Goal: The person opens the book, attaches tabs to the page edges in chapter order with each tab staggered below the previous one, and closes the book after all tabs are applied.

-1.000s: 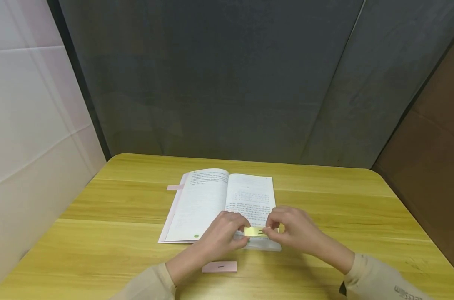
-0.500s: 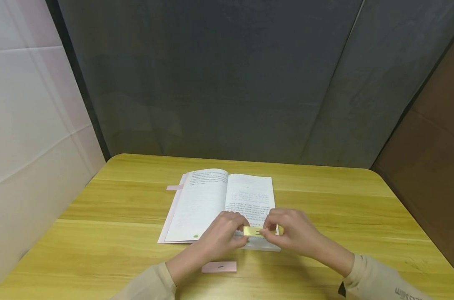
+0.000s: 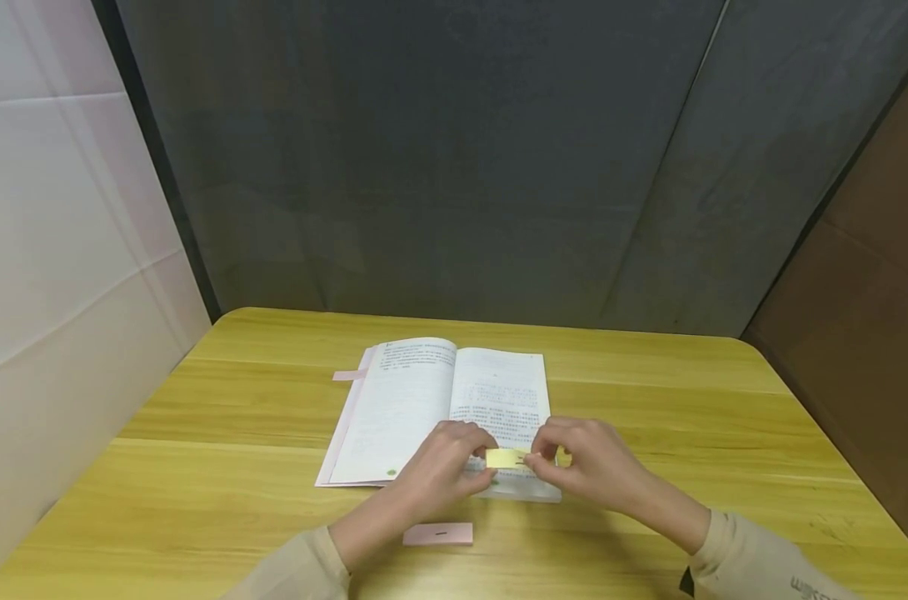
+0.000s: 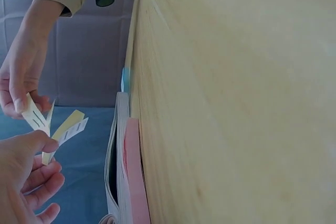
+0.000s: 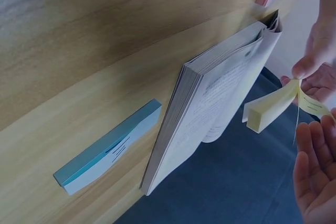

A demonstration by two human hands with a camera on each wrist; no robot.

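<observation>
Over the lower right page of an open book [image 3: 416,408], my left hand [image 3: 442,467] pinches a small yellow sticky-note pad [image 3: 504,458] by its left end. My right hand [image 3: 585,462] pinches the other end of a yellow slip, which carries dark pen strokes. From the left wrist, the marked slip [image 4: 35,114] bends away from the other strips, which fan out beyond my left thumb. The right wrist view has the thick pad [image 5: 268,107] hanging from my left fingers, with the peeled-back slip [image 5: 311,106] running to my right hand [image 5: 320,161].
A pink sticky-note pad [image 3: 437,534] with one stroke lies in front of the book. A pink tab [image 3: 349,375] sticks out from the book's left edge. To the book's right lies a blue pad [image 5: 107,150], hidden behind my right hand in the head view.
The yellow pad has shifted slightly left and up, and its surface catches less light. My right hand moved a little left, then back right. The book and pink pad stay put.
</observation>
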